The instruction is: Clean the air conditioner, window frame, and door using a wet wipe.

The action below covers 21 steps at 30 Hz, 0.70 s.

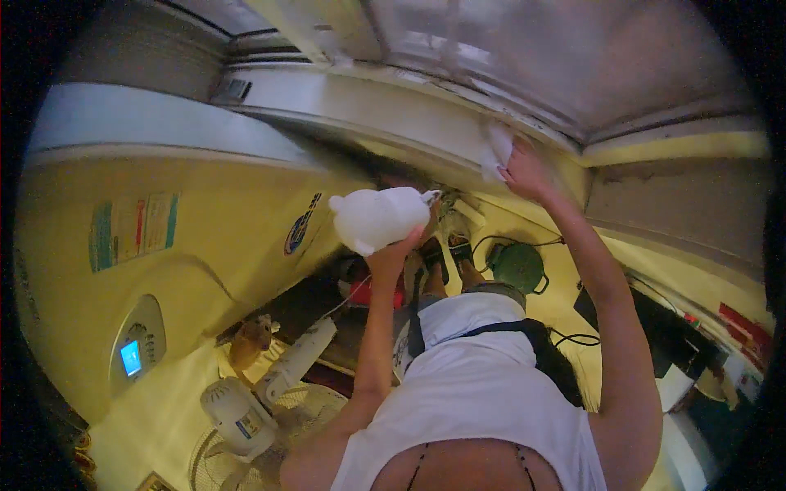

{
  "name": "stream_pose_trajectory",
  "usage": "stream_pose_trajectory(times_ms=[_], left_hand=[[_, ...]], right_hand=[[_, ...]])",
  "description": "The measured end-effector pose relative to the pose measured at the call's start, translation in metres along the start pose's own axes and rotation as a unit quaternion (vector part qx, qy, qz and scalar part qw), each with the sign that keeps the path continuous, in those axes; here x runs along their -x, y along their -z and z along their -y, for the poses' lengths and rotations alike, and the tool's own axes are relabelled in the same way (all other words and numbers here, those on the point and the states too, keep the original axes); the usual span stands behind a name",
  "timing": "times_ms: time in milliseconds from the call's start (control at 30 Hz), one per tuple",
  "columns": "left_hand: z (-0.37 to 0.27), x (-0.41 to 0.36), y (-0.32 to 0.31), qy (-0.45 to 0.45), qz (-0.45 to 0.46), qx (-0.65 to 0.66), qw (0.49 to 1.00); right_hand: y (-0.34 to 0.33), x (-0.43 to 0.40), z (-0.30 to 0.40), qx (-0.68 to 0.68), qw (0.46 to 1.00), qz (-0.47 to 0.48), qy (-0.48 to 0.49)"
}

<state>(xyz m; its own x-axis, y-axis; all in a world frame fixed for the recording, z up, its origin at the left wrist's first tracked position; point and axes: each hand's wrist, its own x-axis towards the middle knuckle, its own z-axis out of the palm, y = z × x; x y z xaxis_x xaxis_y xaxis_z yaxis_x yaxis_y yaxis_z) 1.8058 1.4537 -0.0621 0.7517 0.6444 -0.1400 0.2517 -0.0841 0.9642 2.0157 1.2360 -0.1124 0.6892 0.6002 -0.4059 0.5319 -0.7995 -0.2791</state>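
My left hand point(393, 248) grips a white, rounded animal-shaped figure point(381, 215) with small ear-like knobs, holding it from below in mid-air before my body. My right arm reaches forward to the window sill point(424, 119). There my right hand point(525, 172) pinches a white cloth or tissue point(500, 147), blurred, against the ledge below the window frame. The figure hides part of the floor behind it.
At left stands a large appliance point(209, 178) with a lit control panel point(138, 347). An electric fan point(239, 417) and a small brown plush toy point(252, 344) are beside it. A green round stool point(519, 267) and a cable lie near my feet. Dark items point(645, 325) line the right wall.
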Motion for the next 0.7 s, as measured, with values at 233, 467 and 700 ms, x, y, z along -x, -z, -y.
stream_pose_trajectory(times_ms=[233,467,700], left_hand=[[0.002,0.006,0.021,0.129,0.055,0.022,0.99],[0.022,0.01,0.051,0.089,-0.091,-0.093,0.987],[0.021,0.014,0.065,0.14,-0.194,0.066,0.969]], right_hand=[[-0.014,-0.018,0.013,0.129,0.954,-0.237,0.133],[0.03,-0.122,0.124,0.046,0.99,-0.058,0.117],[0.04,-0.206,0.183,0.103,0.952,-0.113,0.264]])
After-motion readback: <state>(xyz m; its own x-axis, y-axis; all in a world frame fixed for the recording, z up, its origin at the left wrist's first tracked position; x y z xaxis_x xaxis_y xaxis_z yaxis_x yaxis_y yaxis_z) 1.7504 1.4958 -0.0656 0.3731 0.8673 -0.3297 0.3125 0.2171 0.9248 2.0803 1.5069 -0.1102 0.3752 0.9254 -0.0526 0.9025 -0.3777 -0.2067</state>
